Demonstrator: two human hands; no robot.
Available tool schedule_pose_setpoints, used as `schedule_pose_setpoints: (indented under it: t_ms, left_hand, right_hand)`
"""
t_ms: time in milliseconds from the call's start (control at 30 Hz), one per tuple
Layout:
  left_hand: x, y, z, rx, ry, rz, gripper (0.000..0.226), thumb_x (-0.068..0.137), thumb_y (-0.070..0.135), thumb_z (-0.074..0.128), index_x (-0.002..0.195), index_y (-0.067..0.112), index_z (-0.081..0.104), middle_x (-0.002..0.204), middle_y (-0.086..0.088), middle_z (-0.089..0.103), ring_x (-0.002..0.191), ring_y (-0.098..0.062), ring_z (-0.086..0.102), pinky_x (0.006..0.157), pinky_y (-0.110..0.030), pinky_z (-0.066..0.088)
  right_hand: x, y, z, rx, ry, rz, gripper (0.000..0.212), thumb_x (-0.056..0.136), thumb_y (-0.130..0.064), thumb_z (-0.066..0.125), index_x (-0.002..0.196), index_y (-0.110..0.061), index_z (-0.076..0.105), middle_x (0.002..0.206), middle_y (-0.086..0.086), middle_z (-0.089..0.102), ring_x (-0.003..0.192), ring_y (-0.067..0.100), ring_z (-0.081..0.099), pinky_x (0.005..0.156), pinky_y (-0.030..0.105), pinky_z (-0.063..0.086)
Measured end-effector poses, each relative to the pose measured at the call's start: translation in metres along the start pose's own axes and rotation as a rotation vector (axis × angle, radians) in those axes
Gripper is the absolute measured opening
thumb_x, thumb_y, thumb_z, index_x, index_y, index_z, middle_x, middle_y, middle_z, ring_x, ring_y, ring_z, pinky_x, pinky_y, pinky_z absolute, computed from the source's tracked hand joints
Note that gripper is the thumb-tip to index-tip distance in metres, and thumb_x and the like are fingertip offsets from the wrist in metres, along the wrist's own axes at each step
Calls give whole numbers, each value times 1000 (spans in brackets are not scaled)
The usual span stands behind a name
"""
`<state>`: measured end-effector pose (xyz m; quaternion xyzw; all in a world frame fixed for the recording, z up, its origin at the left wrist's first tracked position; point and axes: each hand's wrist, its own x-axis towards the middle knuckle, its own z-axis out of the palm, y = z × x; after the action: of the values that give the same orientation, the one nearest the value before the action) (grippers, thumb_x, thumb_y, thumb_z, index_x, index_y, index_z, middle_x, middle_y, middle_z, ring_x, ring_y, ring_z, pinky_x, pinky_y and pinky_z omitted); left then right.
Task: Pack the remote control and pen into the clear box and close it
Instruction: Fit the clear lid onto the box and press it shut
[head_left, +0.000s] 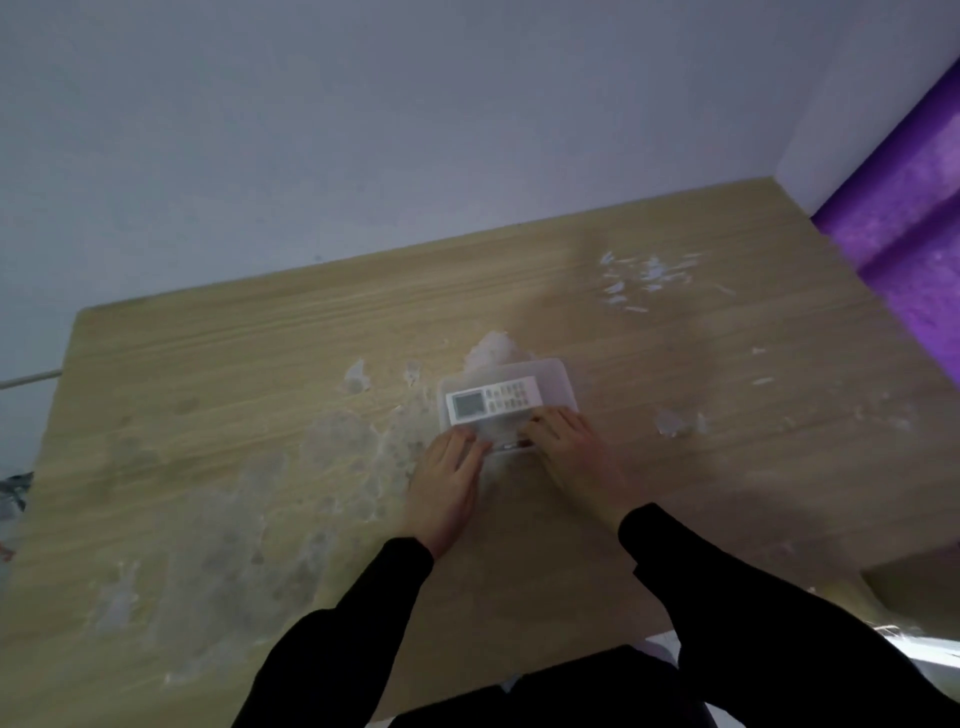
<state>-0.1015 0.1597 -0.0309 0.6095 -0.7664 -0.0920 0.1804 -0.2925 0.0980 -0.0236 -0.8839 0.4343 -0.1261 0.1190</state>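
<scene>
Hands flat on the box (511, 402) near edge: left hand (448, 480) and right hand (571, 449) spread apart, fingers open, pressing rather than gripping. Remote (493, 401) lies inside; a thin dark shape between the hands may be the pen (511, 445), can't confirm. I judge closing underway; next, an even push along the lid. Table (260, 415) has clear room all round, edges well off.

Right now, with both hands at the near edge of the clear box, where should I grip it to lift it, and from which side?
Take the clear box by its two short ends, left hand from the left, right hand from the right. It lies flat with its long side across the table, and the remote control spans its length, so end grips should keep it level.
</scene>
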Motion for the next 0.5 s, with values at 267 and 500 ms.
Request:
schedule_pose_setpoints:
  t_ms: [267, 500]
  left_hand:
    - [96, 43, 16, -19, -66, 81, 33, 80, 0, 67, 113, 5, 64, 116, -19, 66, 110, -33, 63, 92, -41, 54]
    - [186, 84, 57, -78, -116, 95, 50, 80, -5, 63, 128, 6, 54, 134, -17, 58, 125, -33, 54, 100, -44, 49]
  right_hand:
    - [28, 94, -36, 0, -80, 134, 17, 84, -17, 54, 101, -18, 57, 122, 8, 57, 118, 27, 47, 96, 37, 42]
    - [47, 193, -66, -14, -61, 215, 19, 81, -11, 57, 99, -14, 59, 114, 12, 62, 110, 31, 54, 91, 39, 46]
